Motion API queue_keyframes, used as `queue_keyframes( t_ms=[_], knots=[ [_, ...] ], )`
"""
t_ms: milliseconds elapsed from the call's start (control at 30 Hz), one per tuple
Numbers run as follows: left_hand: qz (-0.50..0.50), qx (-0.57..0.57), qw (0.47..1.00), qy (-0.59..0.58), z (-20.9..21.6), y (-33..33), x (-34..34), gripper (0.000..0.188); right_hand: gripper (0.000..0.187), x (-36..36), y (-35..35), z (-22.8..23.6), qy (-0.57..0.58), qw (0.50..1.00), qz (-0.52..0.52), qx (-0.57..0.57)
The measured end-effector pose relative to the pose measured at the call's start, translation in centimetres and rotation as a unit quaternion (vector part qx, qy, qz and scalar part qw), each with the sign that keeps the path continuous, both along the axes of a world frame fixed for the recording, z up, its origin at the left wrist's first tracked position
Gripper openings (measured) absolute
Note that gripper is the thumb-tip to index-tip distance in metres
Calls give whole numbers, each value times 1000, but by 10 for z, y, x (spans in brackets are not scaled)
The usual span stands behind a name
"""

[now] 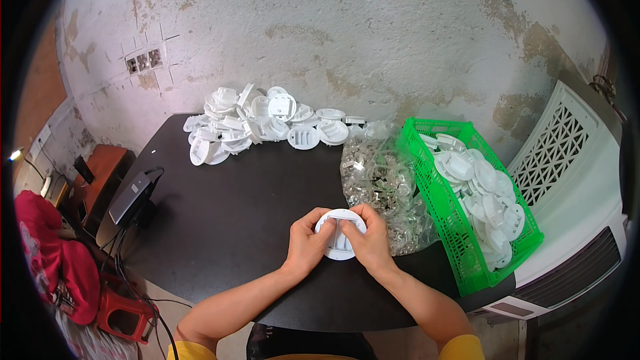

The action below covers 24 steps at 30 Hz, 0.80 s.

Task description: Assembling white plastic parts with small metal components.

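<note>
A round white plastic housing with long battery-like slots is held over the near middle of the dark table. My left hand grips its left edge, with the thumb lying on the slotted face. On the opposite edge, my right hand grips it the same way, and both thumbs press close together near the middle. Fingers behind the housing are hidden. Whether a small part sits under the thumbs, I cannot tell. Just beyond my right hand lies a clear plastic bag of small shiny metal pieces.
Similar white housings are heaped along the table's far edge. More fill a green basket at the right, beside a white air cooler. A black device with cables stands at the left; a red stool is below.
</note>
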State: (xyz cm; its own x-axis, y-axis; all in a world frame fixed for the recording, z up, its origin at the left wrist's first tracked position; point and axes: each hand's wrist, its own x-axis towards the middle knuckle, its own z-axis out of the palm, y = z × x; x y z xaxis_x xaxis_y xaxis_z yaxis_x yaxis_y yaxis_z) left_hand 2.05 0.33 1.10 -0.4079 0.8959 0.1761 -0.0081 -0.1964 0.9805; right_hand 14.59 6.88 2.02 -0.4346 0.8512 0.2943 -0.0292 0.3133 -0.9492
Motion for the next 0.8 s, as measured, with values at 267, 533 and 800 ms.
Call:
queue_keyframes(
  t_ms=[267,533,800],
  knots=[
    [26,-5,999,47,-1,1,1,18,12,-4,-1,-6,-13,999,-31,35],
    [23,-24,996,77,-4,5,-4,20,12,-2,5,-12,-29,999,-16,26],
    [-117,-91,975,-164,-2,4,-27,23,17,11,14,2,67,981,113,-142]
  ],
)
